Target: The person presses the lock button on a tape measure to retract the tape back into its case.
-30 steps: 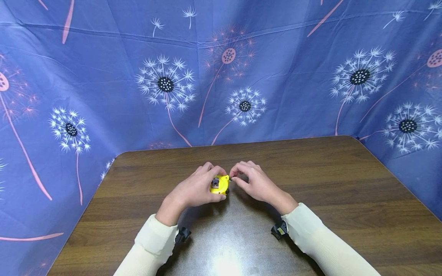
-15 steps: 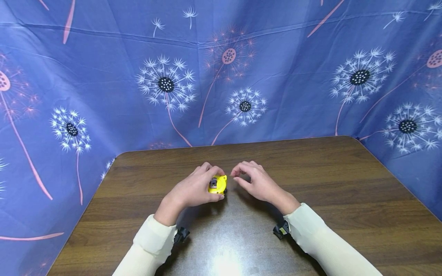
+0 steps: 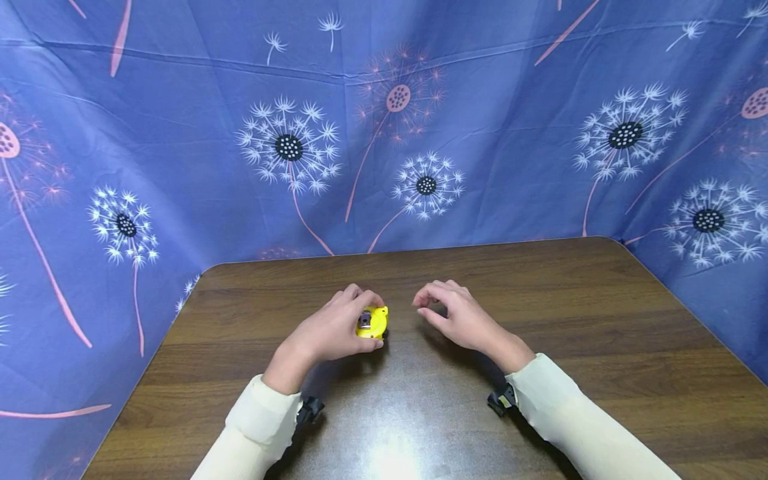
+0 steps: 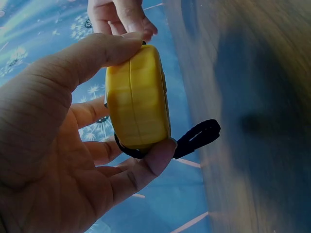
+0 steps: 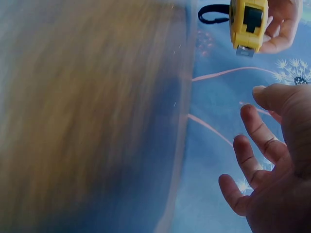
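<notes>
My left hand point(image 3: 333, 328) grips a yellow tape measure point(image 3: 375, 323) between thumb and fingers, above the wooden table. In the left wrist view the smooth yellow back of the tape measure point(image 4: 138, 99) faces the camera, and a black wrist strap point(image 4: 199, 137) loops out from its lower end. The right wrist view shows its front, with the metal end hook point(image 5: 245, 51) sitting at the mouth of the case. To the right, apart from the tape measure, my right hand point(image 3: 459, 316) holds nothing, its fingers loosely bent and spread.
The brown wooden table point(image 3: 570, 313) stretches out under both hands. A blue cloth with dandelion prints point(image 3: 504, 133) hangs behind it and at the sides. Small black wrist cameras point(image 3: 501, 400) sit at both cream sleeves.
My right hand has let go of the tape measure's end and moved away to the right. My left hand has shifted slightly left with the tape measure.
</notes>
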The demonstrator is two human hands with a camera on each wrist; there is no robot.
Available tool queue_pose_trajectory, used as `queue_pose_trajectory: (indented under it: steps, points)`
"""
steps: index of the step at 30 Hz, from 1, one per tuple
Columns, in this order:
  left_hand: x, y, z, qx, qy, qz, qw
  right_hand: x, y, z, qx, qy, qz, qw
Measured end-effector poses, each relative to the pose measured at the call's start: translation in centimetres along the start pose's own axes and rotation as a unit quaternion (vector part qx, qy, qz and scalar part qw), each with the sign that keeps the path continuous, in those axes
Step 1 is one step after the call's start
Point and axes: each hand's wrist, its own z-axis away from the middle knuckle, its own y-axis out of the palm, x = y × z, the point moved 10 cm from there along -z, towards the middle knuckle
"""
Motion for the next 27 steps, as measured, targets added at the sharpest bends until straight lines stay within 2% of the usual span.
queue_pose_trajectory:
  steps: [8,19,27]
  points:
    - [1.2,-0.4,0.9,-0.004,-0.01,-0.002,0.9999,-1.3,-1.5,1.2,-0.002,-0.002,0.023,1.0]
    - [3.7,-0.9,2.5,-0.005,-0.018,-0.002,0.9998,-3.7,-3.9,3.4,-0.003,0.008,0.055,0.998]
    - [5.8,-1.5,3.7,-0.009,-0.037,-0.018,0.9991,-5.3,-5.9,4.7,0.009,0.035,0.061,0.997]
